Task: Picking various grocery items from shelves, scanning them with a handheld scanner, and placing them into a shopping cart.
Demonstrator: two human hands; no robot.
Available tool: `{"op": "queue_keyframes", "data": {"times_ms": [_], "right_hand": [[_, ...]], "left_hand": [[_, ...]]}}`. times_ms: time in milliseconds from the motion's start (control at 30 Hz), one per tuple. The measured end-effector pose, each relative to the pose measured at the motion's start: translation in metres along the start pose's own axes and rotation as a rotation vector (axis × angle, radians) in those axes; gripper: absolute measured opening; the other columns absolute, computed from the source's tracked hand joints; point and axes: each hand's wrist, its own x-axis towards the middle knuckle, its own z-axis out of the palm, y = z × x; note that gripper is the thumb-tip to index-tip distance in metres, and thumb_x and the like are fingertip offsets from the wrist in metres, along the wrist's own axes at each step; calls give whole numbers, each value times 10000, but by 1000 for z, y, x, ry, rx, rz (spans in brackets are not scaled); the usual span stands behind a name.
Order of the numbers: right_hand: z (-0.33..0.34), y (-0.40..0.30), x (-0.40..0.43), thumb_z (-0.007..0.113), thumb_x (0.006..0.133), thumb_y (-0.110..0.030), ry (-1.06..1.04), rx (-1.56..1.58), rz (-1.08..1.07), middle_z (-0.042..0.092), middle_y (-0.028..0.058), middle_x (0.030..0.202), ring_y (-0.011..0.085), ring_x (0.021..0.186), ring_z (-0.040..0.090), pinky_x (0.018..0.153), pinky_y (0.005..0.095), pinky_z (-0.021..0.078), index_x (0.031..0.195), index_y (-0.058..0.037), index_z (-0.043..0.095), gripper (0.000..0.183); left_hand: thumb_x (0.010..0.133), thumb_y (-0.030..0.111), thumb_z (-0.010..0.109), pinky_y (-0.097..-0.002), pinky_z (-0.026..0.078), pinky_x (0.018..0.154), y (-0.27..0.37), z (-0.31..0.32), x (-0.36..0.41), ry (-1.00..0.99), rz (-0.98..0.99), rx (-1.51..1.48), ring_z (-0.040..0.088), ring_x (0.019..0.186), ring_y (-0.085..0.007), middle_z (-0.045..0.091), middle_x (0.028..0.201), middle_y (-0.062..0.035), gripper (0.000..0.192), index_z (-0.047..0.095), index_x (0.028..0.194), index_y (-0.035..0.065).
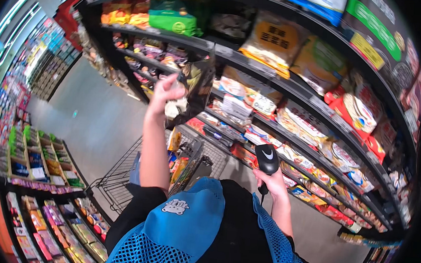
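Observation:
My left hand [166,93] reaches out in front of the shelving, its fingers closed on a clear packet [176,108] with pale, cream-coloured contents. Motion blur hides the exact grip and what the packet holds. Lower and to the right, my right hand [276,180] grips a black handheld barcode scanner [267,159] by its handle, the scanner's head facing away from me. Just beyond the left hand are a dark shelf end panel [207,80] and shelves of bagged goods. Below the left forearm stands a wire shopping cart [119,174] with several packages in it.
Tall black shelving [298,81] with packaged foods curves along the front and right. At left stand a low display rack [95,211] and a bin with wooden dividers [29,155]. Grey aisle floor [84,100] stretches away at upper left.

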Motion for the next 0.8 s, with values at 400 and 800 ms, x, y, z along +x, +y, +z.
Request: {"op": "queue_keyframes", "data": {"times_ms": [400, 800], "right_hand": [[155, -54, 30, 760, 858, -50, -398, 20, 83, 667, 62, 811, 125, 588, 636, 541, 250, 481, 993, -11, 645, 182], [237, -56, 33, 798, 838, -84, -335, 10, 215, 662, 62, 812, 139, 572, 616, 487, 273, 481, 1000, -19, 641, 235]], "left_hand": [[988, 479, 485, -615, 502, 1001, -133, -46, -53, 166, -90, -1315, 639, 1156, -390, 635, 1315, -179, 562, 553, 1393, 95], [963, 501, 491, -726, 352, 1064, -167, -60, -47, -94, -256, -1538, 600, 1186, -394, 588, 1365, -207, 588, 559, 1380, 92]]}}
